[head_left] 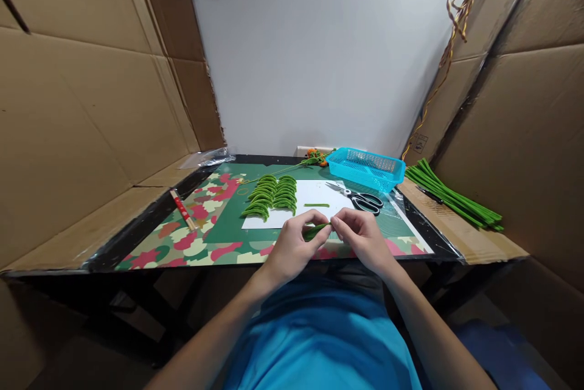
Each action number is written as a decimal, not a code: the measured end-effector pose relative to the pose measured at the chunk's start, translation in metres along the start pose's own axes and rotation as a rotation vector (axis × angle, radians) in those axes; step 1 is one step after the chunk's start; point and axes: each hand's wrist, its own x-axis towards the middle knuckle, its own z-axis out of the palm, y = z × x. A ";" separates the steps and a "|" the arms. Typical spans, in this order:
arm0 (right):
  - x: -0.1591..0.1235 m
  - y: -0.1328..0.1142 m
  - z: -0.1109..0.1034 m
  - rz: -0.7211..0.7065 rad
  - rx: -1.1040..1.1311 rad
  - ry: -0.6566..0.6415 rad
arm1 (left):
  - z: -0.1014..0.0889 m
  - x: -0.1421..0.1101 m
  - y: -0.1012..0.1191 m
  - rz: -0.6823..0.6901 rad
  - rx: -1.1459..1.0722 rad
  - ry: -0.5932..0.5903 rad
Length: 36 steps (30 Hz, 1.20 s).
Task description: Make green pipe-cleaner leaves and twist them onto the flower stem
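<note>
Close to the table's front edge, my left hand (pixel 298 243) is closed round a green fuzzy pipe cleaner piece (pixel 313 232). My right hand (pixel 361 236) pinches the end of that same piece, its fingertips meeting those of the left. My fingers hide part of its shape. Just beyond them, a short straight pipe cleaner piece (pixel 316 205) lies on a white sheet of paper (pixel 314 189). To the left, several curved green pipe cleaner pieces (pixel 285 192) are laid in two columns. Black-handled scissors (pixel 366 201) lie half open beyond my right hand.
A blue plastic basket (pixel 367 178) stands at the back, beside an orange flower with a green stem (pixel 314 159). Long green pipe cleaners (pixel 456 195) and a black pen (pixel 429 195) lie right. A red-wrapped stick bundle (pixel 182 210) lies left. Cardboard walls (pixel 515 122) flank the table.
</note>
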 end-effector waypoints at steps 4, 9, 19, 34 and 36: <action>0.006 0.007 0.001 -0.032 -0.013 0.171 | 0.000 0.003 -0.009 -0.178 -0.266 -0.089; 0.015 0.008 0.006 -0.025 0.086 0.286 | -0.003 0.006 -0.012 -0.254 -0.369 -0.173; 0.016 0.012 0.021 -0.049 0.067 0.365 | -0.001 0.003 -0.012 -0.306 -0.376 -0.096; 0.012 0.014 0.030 -0.021 0.064 0.387 | 0.004 0.000 -0.017 -0.325 -0.366 -0.036; 0.011 0.013 0.032 -0.095 -0.018 0.424 | 0.004 0.000 -0.017 -0.317 -0.369 -0.039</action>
